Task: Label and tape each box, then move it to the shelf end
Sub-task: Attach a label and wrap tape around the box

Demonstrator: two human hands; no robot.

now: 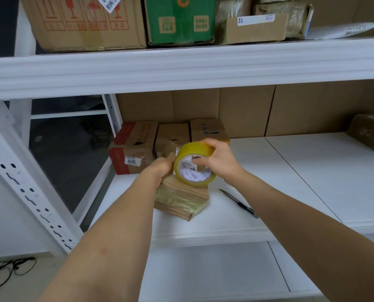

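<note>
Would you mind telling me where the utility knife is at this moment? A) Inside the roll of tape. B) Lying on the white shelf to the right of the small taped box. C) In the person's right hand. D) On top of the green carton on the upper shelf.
B: the utility knife lies loose on the white shelf, right of the small taped box, while the right hand holds the tape roll.

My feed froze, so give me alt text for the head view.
The right hand grips a yellow tape roll over a small taped box on a white shelf, while the left hand holds the box. A knife lies to the right.
</note>
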